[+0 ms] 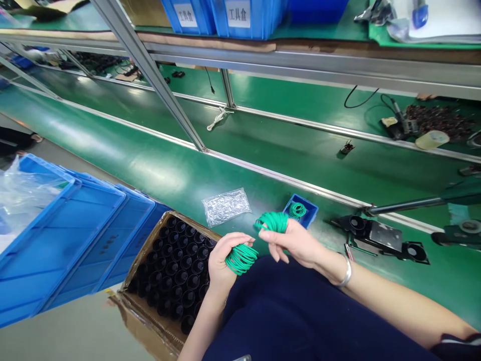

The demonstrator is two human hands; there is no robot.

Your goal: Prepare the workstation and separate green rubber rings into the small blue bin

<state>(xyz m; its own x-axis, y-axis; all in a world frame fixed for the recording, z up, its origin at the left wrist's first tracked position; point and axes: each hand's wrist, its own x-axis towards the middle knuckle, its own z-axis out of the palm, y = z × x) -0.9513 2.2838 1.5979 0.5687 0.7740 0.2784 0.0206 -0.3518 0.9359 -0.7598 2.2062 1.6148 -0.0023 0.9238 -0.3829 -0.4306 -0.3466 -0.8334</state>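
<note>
My left hand (218,261) is closed around a bunch of thin green rings (242,259) that look like rubber O-rings. To its right, my right hand (298,241) grips a second bunch of green rings (272,221) between thumb and fingers, the lower fingers loosely curled. Both hands are held up in front of my body, a little apart. Beyond my right hand, a small blue bin (310,216) holds more green rings (297,210). A clear plastic bag (226,206) of small pieces lies flat on the green bench, past my left hand.
At left, a cardboard box (141,313) holds rows of black cylindrical parts (176,265), beside stacked blue crates (93,235). A black metal fixture (383,236) sits on the green bench (158,155) at right. A metal post (158,75) and a shelf with blue boxes (240,20) rise ahead.
</note>
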